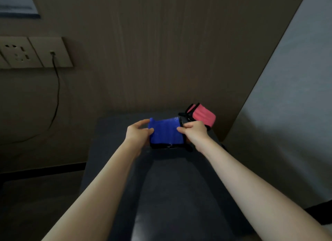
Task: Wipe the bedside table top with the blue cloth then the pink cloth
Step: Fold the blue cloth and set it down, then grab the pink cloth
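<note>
While the pink cloth [203, 115] lay behind on the desk [115, 133], both hands' fingers [181, 129] pinched the blue cloth [165, 133].

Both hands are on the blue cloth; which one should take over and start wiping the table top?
Probably the left hand: it grips the blue cloth on the open side. The right hand sits beside the pink cloth.
</note>
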